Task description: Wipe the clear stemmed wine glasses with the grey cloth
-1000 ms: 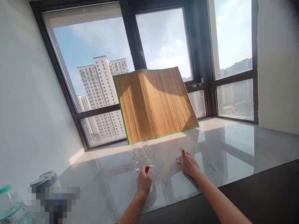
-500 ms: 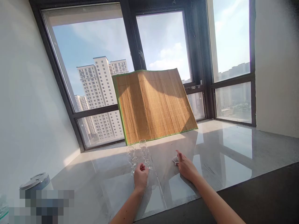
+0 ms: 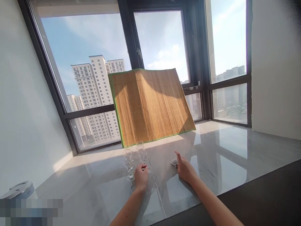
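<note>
Several clear stemmed glasses stand close together in two rows on the glossy grey ledge. Right by the front of these glasses is my left hand, its fingers curled closed. Whatever those fingers hold, if anything, is too small and see-through to make out. To the right, my right hand rests low over the ledge, gripping a crumpled white cloth. Its index finger points forward, while the other fingers are folded and partly hidden.
A bamboo mat with green edging leans against the dark window frame behind the glasses. At lower left stands a lidded container, partly blurred out. The ledge's front edge drops to a dark side.
The view has shifted slightly, so the mat, glasses and container sit further left. My left hand is a little further right relative to the glasses. My right hand keeps the cloth.
</note>
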### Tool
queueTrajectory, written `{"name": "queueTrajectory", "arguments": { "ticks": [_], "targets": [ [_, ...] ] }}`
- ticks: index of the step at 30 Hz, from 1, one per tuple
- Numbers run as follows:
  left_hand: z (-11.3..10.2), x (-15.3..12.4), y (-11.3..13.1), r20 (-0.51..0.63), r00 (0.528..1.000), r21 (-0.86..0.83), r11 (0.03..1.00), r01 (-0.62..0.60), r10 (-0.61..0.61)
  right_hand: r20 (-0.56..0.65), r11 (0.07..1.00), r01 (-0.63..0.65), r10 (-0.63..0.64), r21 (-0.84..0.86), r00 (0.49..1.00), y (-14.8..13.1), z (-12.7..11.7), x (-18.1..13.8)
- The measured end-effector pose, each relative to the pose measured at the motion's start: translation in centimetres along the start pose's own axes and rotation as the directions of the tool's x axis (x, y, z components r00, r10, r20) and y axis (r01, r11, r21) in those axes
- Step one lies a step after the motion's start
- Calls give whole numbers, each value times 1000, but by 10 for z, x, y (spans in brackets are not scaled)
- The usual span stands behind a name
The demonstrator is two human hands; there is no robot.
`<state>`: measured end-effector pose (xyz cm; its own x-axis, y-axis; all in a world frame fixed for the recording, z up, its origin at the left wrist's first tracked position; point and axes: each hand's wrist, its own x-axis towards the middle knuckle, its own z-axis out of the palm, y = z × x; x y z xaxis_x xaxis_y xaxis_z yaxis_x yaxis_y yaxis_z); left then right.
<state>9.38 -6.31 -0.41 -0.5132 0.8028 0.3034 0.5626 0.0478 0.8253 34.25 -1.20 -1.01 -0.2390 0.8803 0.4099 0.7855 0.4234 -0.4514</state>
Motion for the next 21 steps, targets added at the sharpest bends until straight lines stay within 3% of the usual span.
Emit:
{"name": "queueTrajectory", "arguments": {
  "ticks": [2,4,7,9,11,14,21],
  "targets": [
    [1,-6,5,-9,998,-36,997,-69,68,4,1000,-16,16,-4,1000,0,0,0],
    [5,-13,13,9,976,-78,974,-215,216,-17,1000,-13,13,16,1000,1,2,1],
    [17,-19,25,94,879,-111,883,-457,467,-94,996,7,1,88,996,5,8,2],
    [25,-18,29,129,821,-122,830,-544,557,-165,988,11,15,157,986,6,10,2],
    [29,-12,30,118,800,-126,808,-575,588,-239,974,30,25,224,971,2,9,2],
    [28,-1,28,98,813,-128,817,-562,574,-328,952,79,24,297,944,-18,-3,4],
    [25,5,26,95,866,-233,856,-461,492,-530,854,359,-119,376,839,-110,-77,1]
  ]
}}
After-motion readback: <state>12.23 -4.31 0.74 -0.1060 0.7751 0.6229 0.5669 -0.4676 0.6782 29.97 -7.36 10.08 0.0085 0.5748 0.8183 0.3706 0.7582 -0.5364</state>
